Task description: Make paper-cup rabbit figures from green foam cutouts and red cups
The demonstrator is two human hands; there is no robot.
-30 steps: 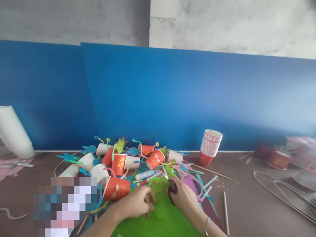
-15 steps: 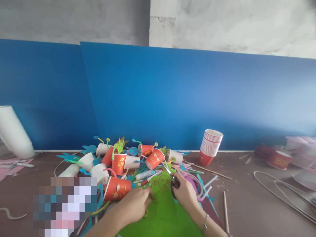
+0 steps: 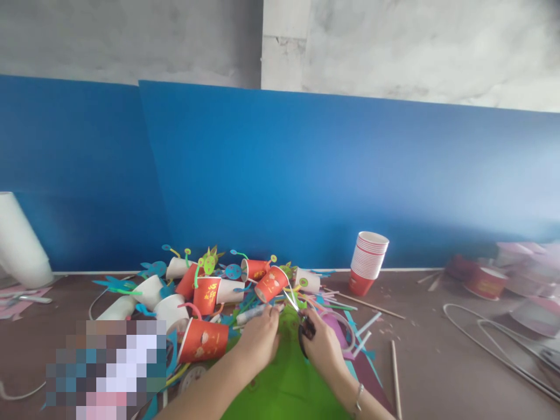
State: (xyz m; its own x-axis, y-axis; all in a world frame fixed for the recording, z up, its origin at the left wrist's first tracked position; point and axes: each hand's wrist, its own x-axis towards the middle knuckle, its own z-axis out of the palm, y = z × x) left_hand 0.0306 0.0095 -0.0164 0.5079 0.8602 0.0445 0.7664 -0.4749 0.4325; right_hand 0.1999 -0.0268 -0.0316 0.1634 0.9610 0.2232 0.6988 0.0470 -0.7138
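Observation:
A sheet of green paper with drawn round shapes lies in front of me. My left hand has its fingers closed at the sheet's far left edge, beside a white tube. My right hand holds black-handled scissors with the blades apart, pointing away from me over the far edge of the paper. Just beyond the blades lies a red paper cup on its side. Another red cup rests left of my left hand. My fingertips are partly hidden.
Decorated paper cups with coloured straws and cutouts pile up on the left. A stack of cups stands at the back right. A wooden stick and looped cable lie on the right. A blue partition closes the back.
My left hand has moved forward and slightly right to the paper's far edge, closer to the scissors. The drawn shapes there are now less visible. My right hand still holds the scissors.

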